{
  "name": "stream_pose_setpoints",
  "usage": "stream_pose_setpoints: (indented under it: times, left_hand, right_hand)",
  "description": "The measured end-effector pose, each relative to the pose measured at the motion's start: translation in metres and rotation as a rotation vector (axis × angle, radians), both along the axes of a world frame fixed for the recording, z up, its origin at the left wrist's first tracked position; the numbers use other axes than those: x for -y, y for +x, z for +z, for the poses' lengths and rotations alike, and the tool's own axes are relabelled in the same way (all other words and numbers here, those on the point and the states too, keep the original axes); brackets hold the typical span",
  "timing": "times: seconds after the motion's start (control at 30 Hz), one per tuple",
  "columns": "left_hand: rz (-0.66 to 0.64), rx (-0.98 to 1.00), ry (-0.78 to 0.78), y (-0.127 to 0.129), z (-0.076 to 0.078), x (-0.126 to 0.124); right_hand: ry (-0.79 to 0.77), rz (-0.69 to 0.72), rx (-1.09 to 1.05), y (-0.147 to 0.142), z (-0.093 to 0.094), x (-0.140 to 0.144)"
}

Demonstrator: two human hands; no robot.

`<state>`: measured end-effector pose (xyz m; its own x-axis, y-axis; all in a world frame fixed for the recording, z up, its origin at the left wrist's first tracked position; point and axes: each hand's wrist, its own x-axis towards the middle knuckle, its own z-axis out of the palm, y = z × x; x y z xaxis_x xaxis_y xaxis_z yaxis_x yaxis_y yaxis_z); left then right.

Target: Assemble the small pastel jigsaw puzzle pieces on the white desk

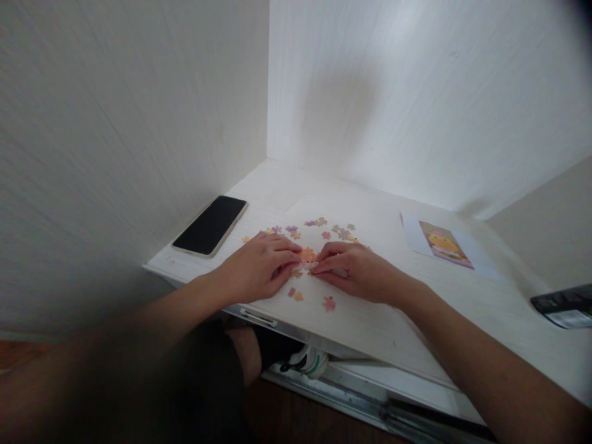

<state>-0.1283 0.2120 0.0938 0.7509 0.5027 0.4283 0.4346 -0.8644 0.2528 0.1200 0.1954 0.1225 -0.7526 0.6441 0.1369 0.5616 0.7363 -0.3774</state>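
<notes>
Left hand [272,262] and right hand [356,271] touch puzzle pieces [308,254] between them; grip closure cannot be determined. Uneven pressure could misalign pieces.

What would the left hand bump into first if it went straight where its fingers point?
The left hand would most likely meet the orange puzzle pieces right at its fingertips, with the right hand just beyond. Whether the fingertips touch the pieces is hard to tell.
</notes>
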Motion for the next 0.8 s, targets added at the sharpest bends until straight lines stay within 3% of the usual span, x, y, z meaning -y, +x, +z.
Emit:
stream_pose_setpoints:
  times: [0.5,0.67,0.8]
  left_hand:
    - [0.000,-0.021,-0.009,0.0007,0.0005,-0.0007]
    - [-0.010,-0.025,-0.009,0.0007,-0.0004,-0.0012]
    - [-0.007,-0.024,-0.007,0.0002,-0.0013,-0.0013]
  right_hand:
    - [0.010,-0.005,0.059,0.0000,0.0051,0.0041]
    - [0.042,-0.071,-0.002,0.0042,0.0008,-0.0019]
    - [0.013,-0.046,-0.031,0.0046,-0.0034,-0.0047]
